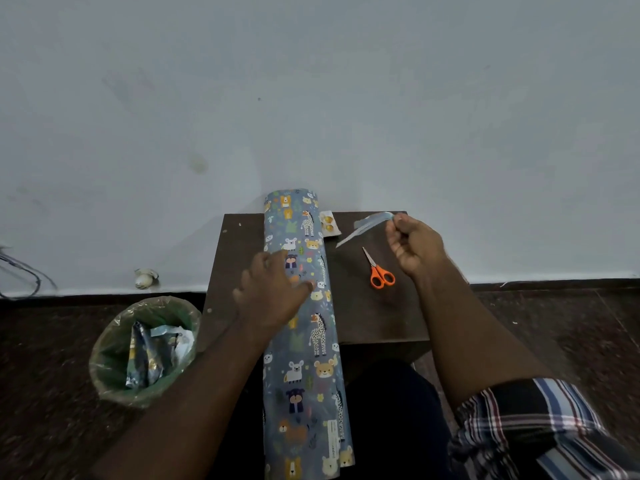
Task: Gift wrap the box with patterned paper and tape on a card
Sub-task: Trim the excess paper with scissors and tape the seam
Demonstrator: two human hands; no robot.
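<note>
Head view: long roll of blue animal-print wrapping paper [304, 323] lying lengthwise across small dark wooden table [381, 317], near end overhanging toward the lap. Left hand [270, 292] resting flat on roll, fingers loosely spread. Right hand [412, 244] raised, fingertips pinching thin pale paper strip [363, 227]. Orange-handled scissors [379, 271] between roll and right hand. Box not visible.

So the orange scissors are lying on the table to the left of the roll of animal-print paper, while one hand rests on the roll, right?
Not quite. In the head view the orange scissors lie on the table to the right of the roll of animal-print paper, not the left. The left hand does rest on the roll.
</note>
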